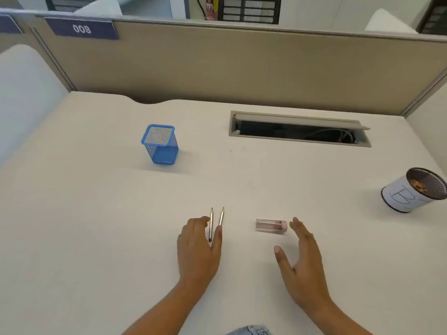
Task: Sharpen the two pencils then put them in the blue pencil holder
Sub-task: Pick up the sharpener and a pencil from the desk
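Two light, stiff pencils (216, 223) lie between the open left hand (198, 247) fingers, best pinched mid-shaft; the small, slick-looking sharpener (271, 225) sits just off the open right hand (302, 259) fingertips.

Open desk (96, 238) across the whole near left, clear for any reach. Between the two pencils (216, 222) and the sharpener (271, 225), a bare lane toward the blue pencil holder (160, 144) at the back left. Open cable hatch (300, 131) at the rear, paper-wrapped cup (411, 192) far right, partition wall (217, 64) closing off the back.
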A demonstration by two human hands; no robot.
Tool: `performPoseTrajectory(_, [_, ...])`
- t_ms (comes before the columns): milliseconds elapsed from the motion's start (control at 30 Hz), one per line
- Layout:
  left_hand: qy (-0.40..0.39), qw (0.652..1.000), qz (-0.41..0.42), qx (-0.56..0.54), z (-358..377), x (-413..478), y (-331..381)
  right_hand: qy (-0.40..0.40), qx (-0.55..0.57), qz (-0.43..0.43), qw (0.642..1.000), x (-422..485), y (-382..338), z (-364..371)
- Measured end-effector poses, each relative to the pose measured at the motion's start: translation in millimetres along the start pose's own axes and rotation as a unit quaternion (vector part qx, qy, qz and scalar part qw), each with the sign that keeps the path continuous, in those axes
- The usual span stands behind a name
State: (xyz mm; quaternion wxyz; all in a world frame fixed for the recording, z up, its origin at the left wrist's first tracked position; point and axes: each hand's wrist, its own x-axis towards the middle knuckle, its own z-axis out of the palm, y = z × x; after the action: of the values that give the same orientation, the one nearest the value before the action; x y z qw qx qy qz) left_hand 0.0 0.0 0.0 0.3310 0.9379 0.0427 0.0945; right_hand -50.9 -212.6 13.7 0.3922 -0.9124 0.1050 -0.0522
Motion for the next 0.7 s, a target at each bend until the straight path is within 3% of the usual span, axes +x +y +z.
performPoseTrajectory(133, [-0.057,0.993,-0.099,-0.028,-2,17,-3,-0.02,0.05,-0.048,0.997,9,-22,11])
performPoseTrajectory(400, [-0.095,0.98,-0.172,-0.027,-5,23,-21,-0.059,0.082,-0.09,0.991,15,-40,22])
performPoseTrajectory(600, [-0.094,0.966,-0.232,-0.066,-16,28,-12,-0.08,0.078,-0.04,0.993,20,-38,25])
performPoseTrajectory(700, [-0.078,0.969,-0.206,-0.115,-21,27,2,-0.086,0.135,0.023,0.987,26,-47,24])
